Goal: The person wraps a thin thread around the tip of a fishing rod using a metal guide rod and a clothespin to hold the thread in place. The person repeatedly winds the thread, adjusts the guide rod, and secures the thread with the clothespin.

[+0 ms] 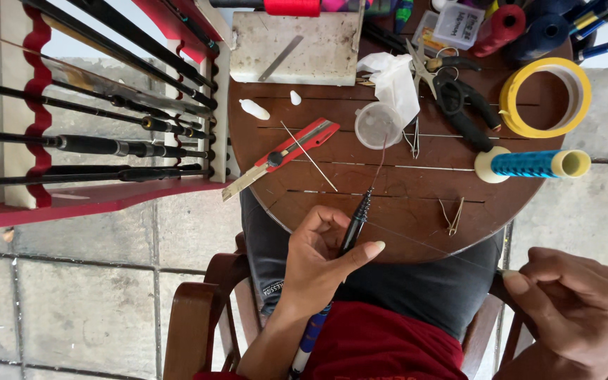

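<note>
Seen from above, at the lower right of the frame the right hand (575, 309) is curled, its thumb and forefinger pressed together, apparently pinching the end of a very fine thread that is barely visible. In the lower centre the left hand (325, 257) is closed around a slim black fishing rod section (352, 232), pinched between thumb and fingers above the lap. The rod's long axis runs steeply up the frame, leaning slightly right, with its ribbed tip pointing toward the upper centre and its blue and white butt toward the bottom edge. A thin dark strand is seen rising from the tip, so a thread wrap there is judged begun, not finished. Farther up, on the round brown counter (318, 204), are laid a red utility knife (283, 156), a clear cup (376, 127), black pliers (466, 105), a yellow tape roll (545, 97) and a blue thread spool (533, 164). At upper left, rods rest in a red rack (36, 105).
</note>
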